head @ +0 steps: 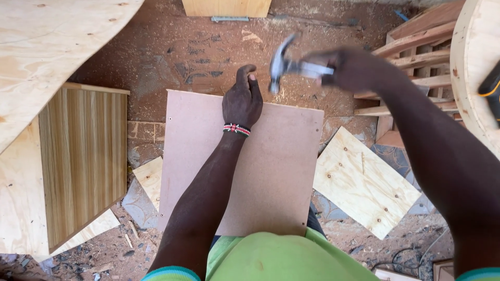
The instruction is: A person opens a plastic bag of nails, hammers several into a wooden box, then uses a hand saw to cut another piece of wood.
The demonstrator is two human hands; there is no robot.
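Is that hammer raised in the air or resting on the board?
Raised. The hammer, gripped by the right hand, is blurred above the board's far edge, beside the left hand.

Red dirt floor [172, 57] underfoot, dusted with sawdust and wood chips. A striped veneer panel [83, 161] lies to the left, pale plywood [47, 47] above it. A plywood offcut [364, 182] sits right, with stacked timber frames [416, 57] behind. Daylight, soft and even.

hammer [284, 62] above board [271, 166] (far edge)
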